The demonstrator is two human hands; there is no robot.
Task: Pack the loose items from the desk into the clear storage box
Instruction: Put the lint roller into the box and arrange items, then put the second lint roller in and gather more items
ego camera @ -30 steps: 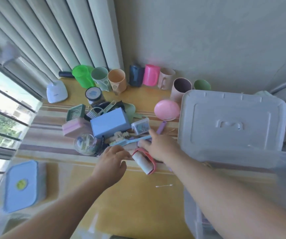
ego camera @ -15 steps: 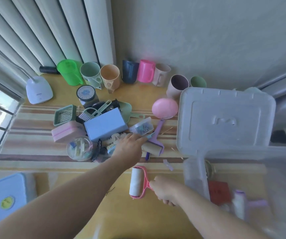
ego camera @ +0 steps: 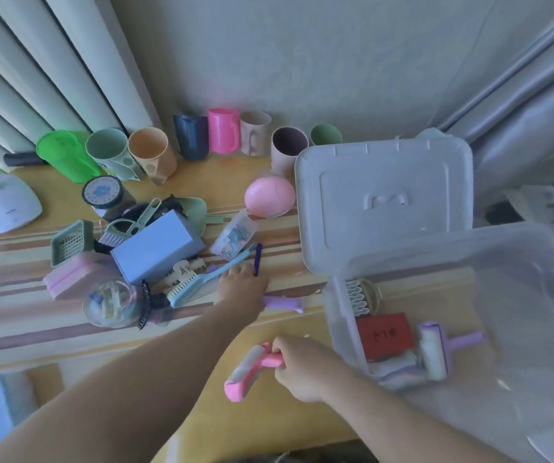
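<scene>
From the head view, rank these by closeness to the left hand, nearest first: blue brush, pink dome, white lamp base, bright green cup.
Measured from the left hand:
1. Blue brush, touching its fingers on the left.
2. Pink dome, behind it toward the wall.
3. Bright green cup, far back left.
4. White lamp base, at the far left edge.

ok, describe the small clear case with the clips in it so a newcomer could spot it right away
Start at the white box lid lying flat at the back right of the desk. Just left of it sits a pink dome; the clear clip case lies tilted in front of that, right of the blue box. It is the only see-through rectangular case there, with small colourful bits inside.
</scene>
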